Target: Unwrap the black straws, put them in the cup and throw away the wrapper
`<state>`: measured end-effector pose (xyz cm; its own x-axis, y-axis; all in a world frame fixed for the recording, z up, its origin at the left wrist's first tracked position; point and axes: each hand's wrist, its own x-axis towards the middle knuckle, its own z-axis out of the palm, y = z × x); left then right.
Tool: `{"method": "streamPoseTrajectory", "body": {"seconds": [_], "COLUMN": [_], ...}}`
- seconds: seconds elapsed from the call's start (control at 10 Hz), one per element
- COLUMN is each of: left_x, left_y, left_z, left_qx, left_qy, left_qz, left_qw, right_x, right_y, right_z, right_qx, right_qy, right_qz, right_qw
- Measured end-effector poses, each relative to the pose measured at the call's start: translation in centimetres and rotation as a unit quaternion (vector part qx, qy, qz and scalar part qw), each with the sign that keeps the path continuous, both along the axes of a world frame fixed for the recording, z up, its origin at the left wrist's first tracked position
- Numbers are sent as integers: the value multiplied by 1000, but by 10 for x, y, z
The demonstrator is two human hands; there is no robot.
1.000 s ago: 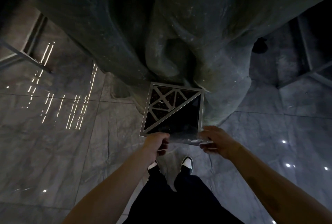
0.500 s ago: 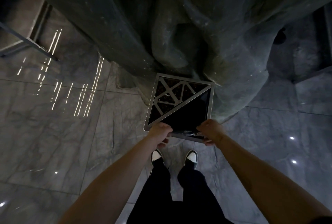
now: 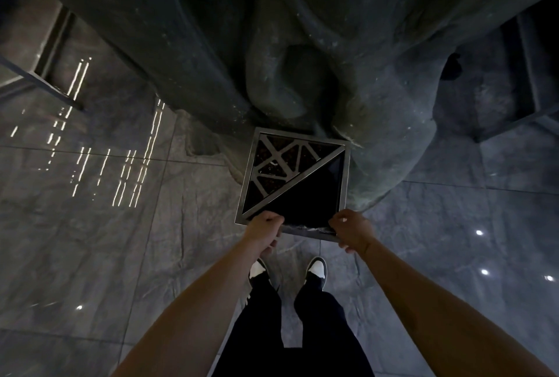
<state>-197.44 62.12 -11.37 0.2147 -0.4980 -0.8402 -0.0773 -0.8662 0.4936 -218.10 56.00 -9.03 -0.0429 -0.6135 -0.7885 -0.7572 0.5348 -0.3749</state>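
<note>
**Last step by the looks of it: wrapper hanging right over the bin**

So from where I'm standing, this looks like the tail end of the job. No straws and no cup anywhere in sight, so I can't confirm those parts got done, but I'd guess they did, since all that's left in the hands is the clear wrapper [image 3: 305, 229]. It's stretched out between the two hands, right over the near rim of the trash bin [image 3: 295, 180].

Left hand [image 3: 266, 225] has its fingers curled in, pinching the left end of the wrapper. Right hand [image 3: 351, 228] is doing the same on the right end, fingers curled around it. Neither has let go, so the throwing-away bit isn't finished yet.

The bin top is a square metal frame split diagonally: the far-left half has a grate [image 3: 278, 162] of metal bars, the near-right half is an open dark hole [image 3: 311, 195]. The wrapper sits at the near edge of that opening, so I reckon it only needs a nudge farther out and a drop. Only real snag I can see is it landing on the rim or the bars instead of going in.

Around it: dark glossy marble floor [image 3: 121, 240] with light reflections, a big dark sculpted stone thing [image 3: 302, 44] right behind the bin, and the person's black-and-white shoes [image 3: 316, 267] just short of it.
</note>
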Motion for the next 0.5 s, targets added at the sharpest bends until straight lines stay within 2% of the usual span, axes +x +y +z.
{"method": "streamPoseTrajectory", "body": {"seconds": [0.2, 0.3, 0.4, 0.5], "left_x": [1, 1, 0, -1], "left_y": [11, 24, 41, 56], "left_z": [20, 30, 38, 45], "left_qx": [-23, -29, -64, -100], "left_qy": [-4, 5, 10, -14], "left_qz": [-25, -20, 14, 43], "left_qw": [999, 999, 998, 994], "right_x": [-8, -9, -8, -10], "right_y": [13, 18, 17, 15], "right_z": [14, 23, 37, 50], "right_qx": [-48, -78, -131, -142], "right_qy": [10, 32, 33, 24], "right_qz": [56, 116, 222, 289], "right_qw": [997, 990, 966, 946]}}
